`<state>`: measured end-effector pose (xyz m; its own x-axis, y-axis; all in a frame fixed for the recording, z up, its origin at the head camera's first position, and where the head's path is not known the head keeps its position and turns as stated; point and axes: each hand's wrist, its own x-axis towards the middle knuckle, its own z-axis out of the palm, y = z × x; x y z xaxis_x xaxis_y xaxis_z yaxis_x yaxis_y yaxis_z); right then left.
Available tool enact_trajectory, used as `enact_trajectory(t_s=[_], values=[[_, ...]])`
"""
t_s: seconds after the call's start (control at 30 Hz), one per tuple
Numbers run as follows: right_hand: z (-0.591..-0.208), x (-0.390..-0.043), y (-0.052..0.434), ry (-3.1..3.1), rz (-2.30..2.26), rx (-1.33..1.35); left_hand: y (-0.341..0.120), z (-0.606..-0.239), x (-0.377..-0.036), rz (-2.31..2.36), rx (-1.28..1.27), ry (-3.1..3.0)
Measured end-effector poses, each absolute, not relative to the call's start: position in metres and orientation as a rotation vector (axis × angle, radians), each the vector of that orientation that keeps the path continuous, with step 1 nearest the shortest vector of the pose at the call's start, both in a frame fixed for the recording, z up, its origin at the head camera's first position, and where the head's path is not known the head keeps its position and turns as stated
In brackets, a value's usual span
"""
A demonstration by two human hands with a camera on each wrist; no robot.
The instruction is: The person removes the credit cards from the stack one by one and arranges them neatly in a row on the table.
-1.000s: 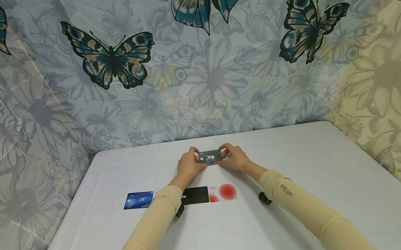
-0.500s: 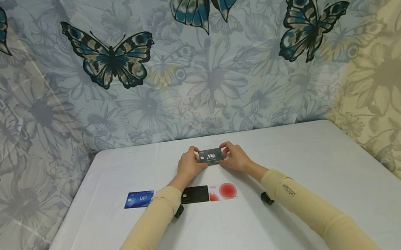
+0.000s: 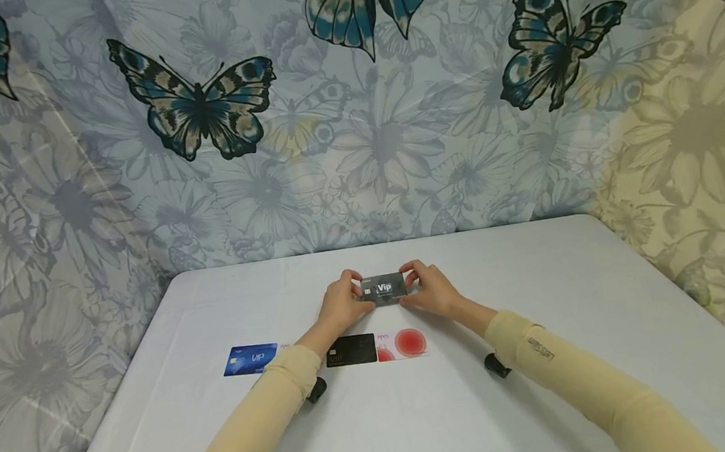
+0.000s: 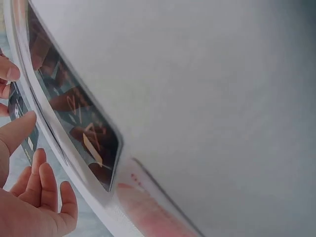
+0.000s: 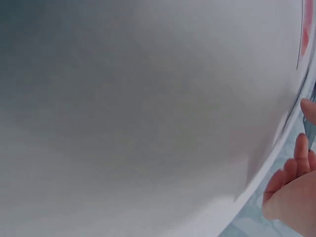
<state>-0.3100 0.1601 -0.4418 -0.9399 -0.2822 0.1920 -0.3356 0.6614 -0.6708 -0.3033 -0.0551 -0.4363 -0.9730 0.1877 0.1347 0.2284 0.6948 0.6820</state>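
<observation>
In the head view a grey card marked "Vip" [image 3: 384,290] is held up above the table between both hands. The left hand [image 3: 340,303] pinches its left edge with thumb and fingers, and the right hand [image 3: 434,293] pinches the right edge. On the table nearer the person lies a row of cards: a blue VIP card [image 3: 250,359], a black card [image 3: 350,350] and a white card with red circles [image 3: 411,342]. Another pinkish card between the blue and black ones is mostly hidden by the left sleeve. The left wrist view shows the glossy black card [image 4: 84,108] up close.
The cards lie on a white-covered table [image 3: 416,419] with rounded far corners. A butterfly-and-flower patterned cloth [image 3: 387,142] hangs behind and at the sides. Dark wrist devices, such as the one under the right sleeve [image 3: 496,365], hang below the forearms.
Both hands and the grey card have come slightly nearer the person. The forearms have spread a little outward. The row of cards stays as it was.
</observation>
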Motion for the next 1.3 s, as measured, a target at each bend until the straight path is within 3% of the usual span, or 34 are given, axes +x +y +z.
enact_trajectory(t_s=[1.3], values=[[-0.445, -0.254, 0.191, -2.789, 1.175, 0.566, -0.05, -0.436, -0.263, -1.264, -0.661, -2.839]])
